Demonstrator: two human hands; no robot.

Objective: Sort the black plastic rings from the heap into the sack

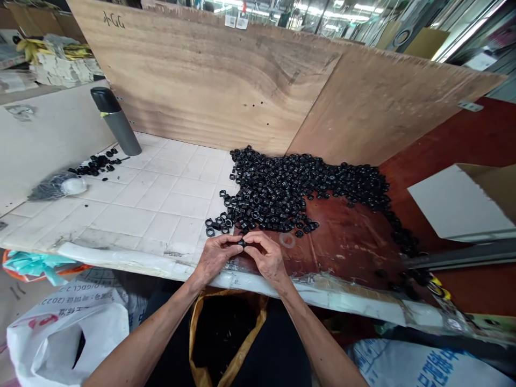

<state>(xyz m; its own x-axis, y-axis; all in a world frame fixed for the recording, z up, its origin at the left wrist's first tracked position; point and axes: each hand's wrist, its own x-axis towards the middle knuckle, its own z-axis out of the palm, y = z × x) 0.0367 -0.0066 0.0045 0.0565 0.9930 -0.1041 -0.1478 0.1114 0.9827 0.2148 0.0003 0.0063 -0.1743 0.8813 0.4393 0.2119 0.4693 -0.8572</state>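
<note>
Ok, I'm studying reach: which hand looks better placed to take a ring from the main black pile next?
Probably the right hand: most of the pile lies ahead of it or further right. The left hand sits nearer the loose rings. Both pinch a small black piece.

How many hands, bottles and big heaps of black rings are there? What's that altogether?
Hands: 2 (left hand, right hand)
Bottle: 1
Big heap of black rings: 1
Total: 4
Single rings in the heap are too many to count.
</note>
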